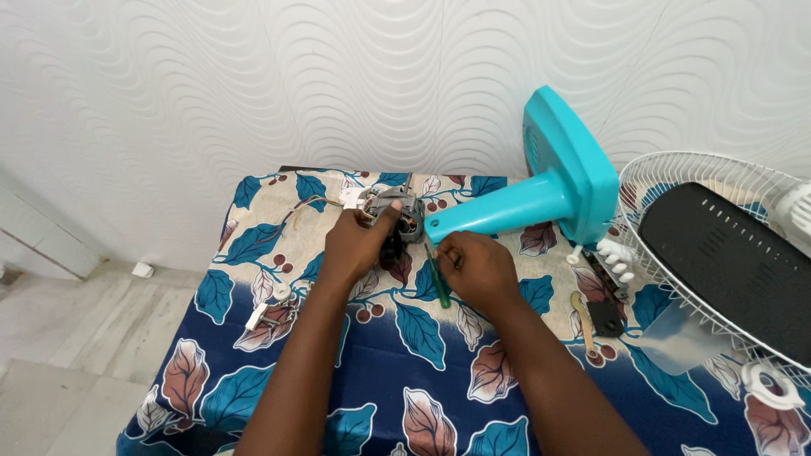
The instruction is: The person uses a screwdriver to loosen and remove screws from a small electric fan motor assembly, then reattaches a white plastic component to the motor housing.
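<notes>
Left hand [359, 245] grips the fan motor [395, 213] at the surface's [422, 380] far edge, beside the teal stand [541, 198]. Right hand [473, 266], fingers closed round a green screwdriver [438, 277]. Hold the motor steady; seat the tip squarely.

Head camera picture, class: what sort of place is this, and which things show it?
Probably a room at home used for repairs: a table under a leaf-patterned cloth, a textured white wall, a tiled floor, and a taken-apart fan with its turquoise base.

A white wall [253, 76] with wavy relief stands behind the leaf-patterned tablecloth [405, 371], beside pale floor tiles [68, 338].
</notes>
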